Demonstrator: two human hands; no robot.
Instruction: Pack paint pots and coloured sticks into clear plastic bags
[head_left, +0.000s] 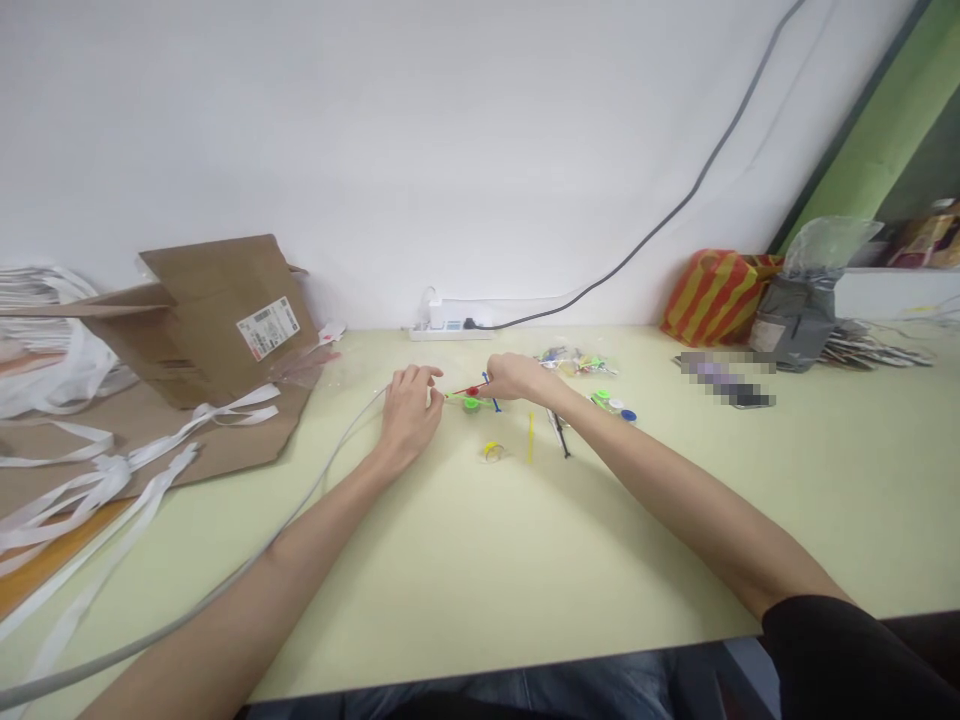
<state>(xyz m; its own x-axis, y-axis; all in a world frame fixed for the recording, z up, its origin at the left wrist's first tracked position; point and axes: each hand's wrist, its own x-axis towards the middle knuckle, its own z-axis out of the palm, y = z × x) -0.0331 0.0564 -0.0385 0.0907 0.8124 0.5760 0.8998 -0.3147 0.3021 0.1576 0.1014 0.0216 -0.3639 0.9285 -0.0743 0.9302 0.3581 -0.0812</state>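
Note:
My left hand (409, 415) rests on the table with its fingers loosely bent and apart, its thumb near the left end of a thin red plastic stick (459, 390). The fingers of my right hand (514, 378) are pinched together at the other end of that stick, beside a small red round piece (472, 391). Close under them lie a green round piece (471, 404) and a blue stick (496, 402). Nearer to me are a yellow ring-like piece (493, 452), a yellow stick (531, 438) and a black stick (561, 437). My right fingertips are partly hidden.
Behind my right wrist lies a clear bag of coloured parts (577, 360); round caps (628, 415) sit right of it. A power strip (450, 331) stands by the wall. Left are an opened cardboard box (217, 330) and a grey cable (330, 465); right, a striped bag (712, 300).

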